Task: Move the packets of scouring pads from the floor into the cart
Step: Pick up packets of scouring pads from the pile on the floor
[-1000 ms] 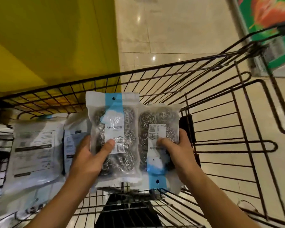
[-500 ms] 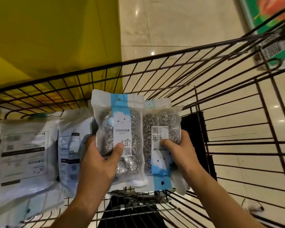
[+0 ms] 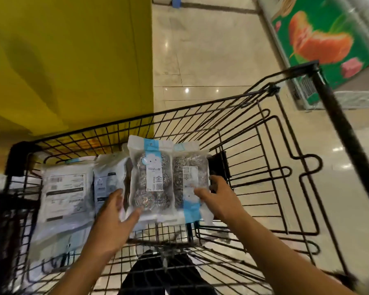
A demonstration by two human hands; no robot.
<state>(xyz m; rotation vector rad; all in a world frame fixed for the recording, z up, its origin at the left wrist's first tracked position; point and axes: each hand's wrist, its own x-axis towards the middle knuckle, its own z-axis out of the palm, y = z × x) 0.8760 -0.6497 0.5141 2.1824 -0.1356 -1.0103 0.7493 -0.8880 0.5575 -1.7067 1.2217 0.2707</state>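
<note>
The right hand (image 3: 218, 201) is pinching the right scouring-pad packet (image 3: 190, 184) by its lower edge, thumb on its front. The left hand (image 3: 113, 218) is lying with fingers spread loose, thumb touching the left packet's (image 3: 150, 179) bottom corner. Both packets are sitting side by side inside the black wire cart (image 3: 254, 167), with white packets (image 3: 66, 188) lying left of the left fingers.

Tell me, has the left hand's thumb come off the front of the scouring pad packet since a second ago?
Yes. The left hand has opened and slid down-left; its thumb now sits at the lower left corner of the left packet, below the white label it had pressed.
</note>
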